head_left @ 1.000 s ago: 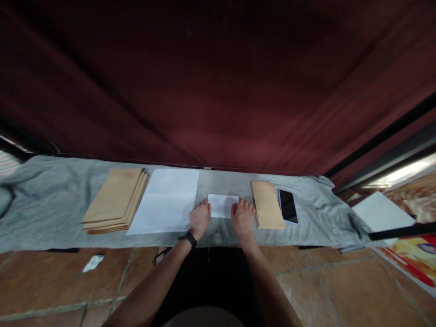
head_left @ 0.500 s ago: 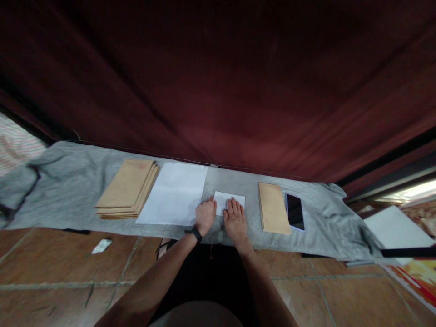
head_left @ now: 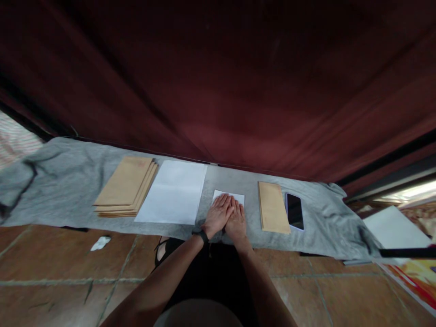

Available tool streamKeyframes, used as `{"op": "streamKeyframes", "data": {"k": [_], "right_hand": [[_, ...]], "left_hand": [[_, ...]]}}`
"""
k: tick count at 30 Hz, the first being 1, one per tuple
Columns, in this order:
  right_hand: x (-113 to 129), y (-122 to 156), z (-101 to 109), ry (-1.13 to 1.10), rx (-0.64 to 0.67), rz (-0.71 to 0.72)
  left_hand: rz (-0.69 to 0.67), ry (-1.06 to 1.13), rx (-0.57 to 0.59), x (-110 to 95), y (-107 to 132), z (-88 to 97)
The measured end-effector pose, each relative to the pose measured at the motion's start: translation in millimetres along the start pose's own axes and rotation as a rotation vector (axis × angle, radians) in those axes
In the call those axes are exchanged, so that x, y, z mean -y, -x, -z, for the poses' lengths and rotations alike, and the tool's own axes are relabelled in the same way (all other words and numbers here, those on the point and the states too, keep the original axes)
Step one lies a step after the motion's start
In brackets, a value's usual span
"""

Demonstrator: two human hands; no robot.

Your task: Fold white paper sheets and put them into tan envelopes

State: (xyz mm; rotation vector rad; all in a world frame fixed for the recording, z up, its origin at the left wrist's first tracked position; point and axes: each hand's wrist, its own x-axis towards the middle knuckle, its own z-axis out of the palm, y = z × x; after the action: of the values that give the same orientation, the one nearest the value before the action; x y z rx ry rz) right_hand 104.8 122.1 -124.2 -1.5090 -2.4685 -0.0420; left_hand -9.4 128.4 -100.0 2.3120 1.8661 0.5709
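both my hands lay flat over the small white paper (head_left: pixel 218 194), its far edge and far corners showing beyond them. my left hand (head_left: pixel 218 215) was flattened out, fingers straight and close together, lapped partly over my right hand (head_left: pixel 236 223), which was flat too; neither pinched anything. the paper sat on the grey cloth (head_left: pixel 235 178) between the large white sheets (head_left: pixel 175 190) and the brown envelope (head_left: pixel 273 208), one or several, i could not tell.

the cloth was my main worry: it looked soft and was wrinkled elsewhere, so an uneven push could have shifted it and skewed the paper. with one hand overlapping the other, my weight could have fallen to one side. my hands hid the near part, so a corner could have bent there unseen. the black band (head_left: pixel 201 235) on my left wrist was near the large sheets and could have snagged them on a sideways sweep. a knock might have fanned the uneven envelope stack (head_left: pixel 123 182), or sent the brown envelope into the phone (head_left: pixel 294 211) just beside it.
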Motion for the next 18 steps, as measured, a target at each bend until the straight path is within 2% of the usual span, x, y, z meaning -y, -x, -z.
{"op": "streamKeyframes", "data": {"k": [4, 9, 14, 18], "right_hand": [[-0.6, -1.0, 2.2, 0.002, 0.024, -0.037], [-5.8, 0.5, 1.8, -0.045, -0.049, -0.112], [-19.4, 4.6, 0.8, -0.037, -0.117, -0.151], [-33.3, 9.5, 2.0, -0.014, -0.117, -0.187]], "left_hand": [[0.037, -0.033, 0.052, 8.1, 2.1, -4.6], [0.067, -0.074, 0.055, 14.1, 7.1, -2.5], [0.089, -0.110, 0.050, 14.6, 10.1, -2.4], [0.129, -0.132, 0.059, 17.0, 11.7, -1.6]]}}
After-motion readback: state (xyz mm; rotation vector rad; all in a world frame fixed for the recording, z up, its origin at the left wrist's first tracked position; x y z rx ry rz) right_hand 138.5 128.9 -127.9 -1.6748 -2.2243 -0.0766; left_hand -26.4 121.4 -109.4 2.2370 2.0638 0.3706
